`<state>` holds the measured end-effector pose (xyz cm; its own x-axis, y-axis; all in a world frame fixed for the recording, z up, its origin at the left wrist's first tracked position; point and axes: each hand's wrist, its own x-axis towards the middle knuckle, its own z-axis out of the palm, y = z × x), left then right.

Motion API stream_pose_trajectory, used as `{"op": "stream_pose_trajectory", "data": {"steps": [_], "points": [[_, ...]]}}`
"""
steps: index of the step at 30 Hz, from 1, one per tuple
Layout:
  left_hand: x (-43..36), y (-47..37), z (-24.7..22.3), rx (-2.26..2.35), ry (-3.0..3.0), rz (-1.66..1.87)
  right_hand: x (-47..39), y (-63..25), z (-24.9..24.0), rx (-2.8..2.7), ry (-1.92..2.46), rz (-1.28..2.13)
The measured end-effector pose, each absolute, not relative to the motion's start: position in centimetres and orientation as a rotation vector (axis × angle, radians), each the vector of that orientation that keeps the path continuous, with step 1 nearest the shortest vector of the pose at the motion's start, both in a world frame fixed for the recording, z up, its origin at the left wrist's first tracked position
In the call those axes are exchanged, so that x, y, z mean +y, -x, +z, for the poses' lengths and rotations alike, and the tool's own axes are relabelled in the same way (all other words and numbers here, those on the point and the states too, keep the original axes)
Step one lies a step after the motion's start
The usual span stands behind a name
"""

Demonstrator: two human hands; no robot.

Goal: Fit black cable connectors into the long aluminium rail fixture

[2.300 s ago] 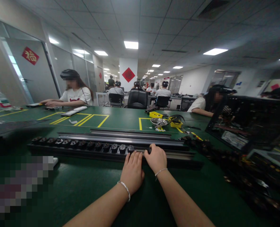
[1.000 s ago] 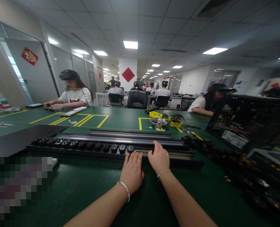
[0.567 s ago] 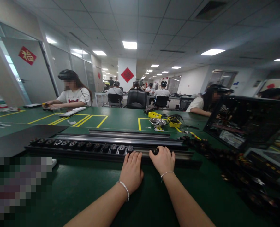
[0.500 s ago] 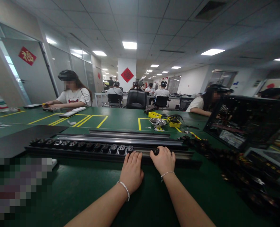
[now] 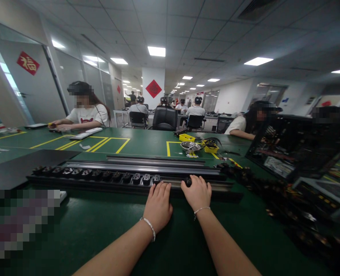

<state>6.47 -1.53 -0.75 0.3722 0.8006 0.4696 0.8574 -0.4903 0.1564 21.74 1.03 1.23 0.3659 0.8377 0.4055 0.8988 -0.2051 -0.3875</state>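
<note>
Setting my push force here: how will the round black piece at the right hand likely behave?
The round black piece looks rigid, so it should barely flex. Its rounded side could let it roll if pushed off-centre. The channel looks smooth, so it may slide there.

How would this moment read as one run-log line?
left hand: fingertips at black rail near edge | right hand: grips round black socket module at rail | socket row: along rail, left of right hand

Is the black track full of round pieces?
Partly full: round pieces line the track at left; bare channel shows beyond the right hand.
</note>
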Motion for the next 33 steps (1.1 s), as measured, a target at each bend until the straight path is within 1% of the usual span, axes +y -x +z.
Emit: {"op": "stream_pose_trajectory", "data": {"steps": [19,26,33], "points": [[-1.5,-6.4,-0.8,-1.522,2.510,-0.769,1.0,-22.6,1.9,-1.505,2.051,-0.125],[-1.5,-6.5,-0.8,-1.527,2.506,-0.785,0.9,-23.3,1.6,-1.482,2.079,-0.268],[-1.6,-6.5,-0.7,-1.530,2.511,-0.783,0.8,-23.7,2.0,-1.501,2.081,-0.199]]}}
